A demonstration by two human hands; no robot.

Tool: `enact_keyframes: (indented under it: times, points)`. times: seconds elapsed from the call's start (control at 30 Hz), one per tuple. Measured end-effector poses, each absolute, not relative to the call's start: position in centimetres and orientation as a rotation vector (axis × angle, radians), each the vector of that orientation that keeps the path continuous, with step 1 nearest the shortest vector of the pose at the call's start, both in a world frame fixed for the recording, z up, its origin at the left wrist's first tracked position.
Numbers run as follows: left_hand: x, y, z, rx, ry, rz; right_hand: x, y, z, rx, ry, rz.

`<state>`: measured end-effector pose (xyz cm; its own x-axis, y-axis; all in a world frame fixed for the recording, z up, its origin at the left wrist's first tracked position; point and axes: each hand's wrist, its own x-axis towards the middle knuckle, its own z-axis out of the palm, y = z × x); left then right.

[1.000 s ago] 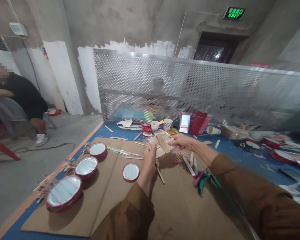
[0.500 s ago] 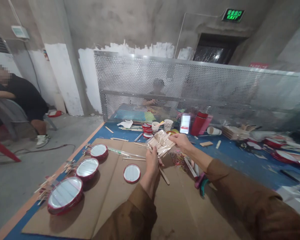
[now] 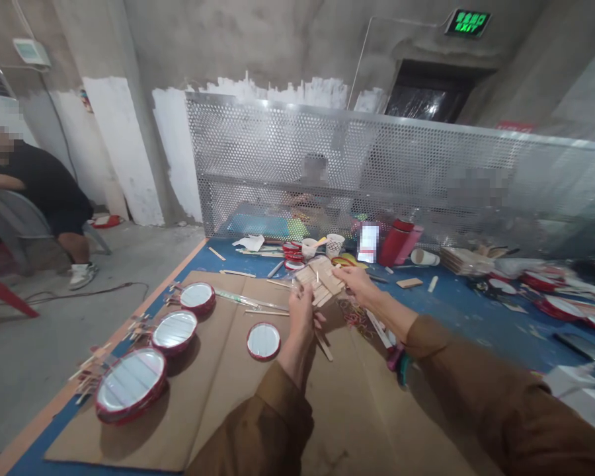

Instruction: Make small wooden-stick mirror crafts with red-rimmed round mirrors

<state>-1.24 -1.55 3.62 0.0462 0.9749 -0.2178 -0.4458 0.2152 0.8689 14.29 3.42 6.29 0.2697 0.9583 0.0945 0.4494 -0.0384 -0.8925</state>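
Note:
Over the cardboard, a clear plastic bag of wooden craft sticks (image 3: pixel 318 279) is held up between my two hands. My left hand (image 3: pixel 301 314) is closed around its lower left side, thumb on top. At the bag's right edge, the fingers of my right hand (image 3: pixel 356 285) are pinched together; whether a single stick is also between them I cannot tell. A loose craft stick (image 3: pixel 324 346) lies below the bag. Left of my left hand lies a small round white disc with a red rim (image 3: pixel 263 341). Colored rubber bands (image 3: pixel 356 316) are heaped under my right hand.
Red-rimmed round pieces with sticks attached (image 3: pixel 130 385) line the left of the cardboard (image 3: pixel 218 423). Paper cups (image 3: pixel 334 245), a lit phone (image 3: pixel 367 243) and a red bottle (image 3: pixel 396 242) stand behind. A perforated metal screen (image 3: pixel 268 158) borders the table. A person (image 3: pixel 39 192) sits left.
The bag has turned slightly, so the sticks show flatter and more clearly. My right hand has shifted a little at its edge. The camera view has moved slightly.

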Motion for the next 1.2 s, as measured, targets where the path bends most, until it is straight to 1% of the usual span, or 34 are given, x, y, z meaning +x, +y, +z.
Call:
enact_keyframes:
  times: [0.1, 0.23, 0.5, 0.83, 1.0, 1.2]
  points:
    - [-1.7, -1.5, 3.9, 0.754, 1.049, 1.188, 14.1, 2.1, 6.2, -1.636, -1.338, 0.664]
    - [-1.3, -1.9, 3.7, 0.811, 1.013, 1.242, 14.3, 1.5, 6.3, -1.639, -1.302, 0.527]
    - [-0.2, -2.1, 2.9, 0.82, 0.969, 1.3, 14.8, 3.8, 6.4, -1.6, -1.228, 0.39]
    - [-0.9, -0.7, 2.4, 0.73, 0.936, 1.346, 12.9, 4.3, 6.4, -1.502, -1.175, 0.511]
    - [-0.9, -0.3, 2.2, 0.691, 0.95, 1.36, 12.3, 3.8, 5.9, -1.618, -1.24, 0.251]
    - [-0.3, -1.0, 2.4, 0.737, 0.935, 1.357, 13.1, 4.6, 6.2, -1.654, -1.265, 0.23]
